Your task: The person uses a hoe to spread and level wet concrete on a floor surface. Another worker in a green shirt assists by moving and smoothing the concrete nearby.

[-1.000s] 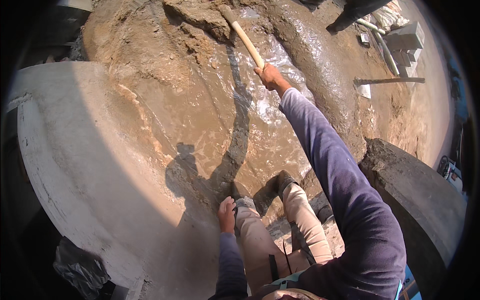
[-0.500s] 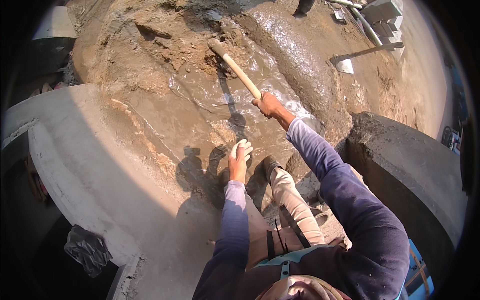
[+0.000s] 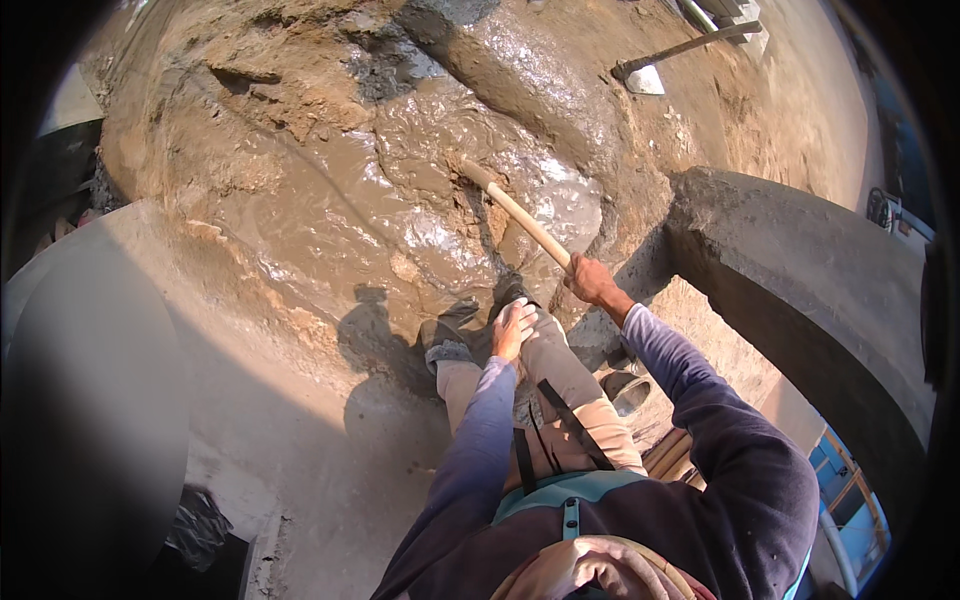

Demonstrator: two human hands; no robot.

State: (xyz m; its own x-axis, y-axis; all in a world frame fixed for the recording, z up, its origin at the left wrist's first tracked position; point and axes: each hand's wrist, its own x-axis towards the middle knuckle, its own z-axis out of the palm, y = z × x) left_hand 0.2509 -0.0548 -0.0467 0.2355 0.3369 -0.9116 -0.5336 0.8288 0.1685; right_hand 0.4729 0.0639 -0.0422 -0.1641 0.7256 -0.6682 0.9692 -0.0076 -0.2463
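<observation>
One wooden handle (image 3: 522, 218), likely stiff and far-end heavy, is slanting into wet mud (image 3: 425, 145) ahead of our right hand (image 3: 591, 278), with which we are clasping its near end, the sensible hold, our left hand (image 3: 512, 331) loosely spread.

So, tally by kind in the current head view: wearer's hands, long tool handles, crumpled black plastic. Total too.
Hands: 2 (left hand, right hand)
Long tool handles: 2 (pale wooden handle in the right hand, dark handle at upper right)
Crumpled black plastic: 1
Total: 5
</observation>
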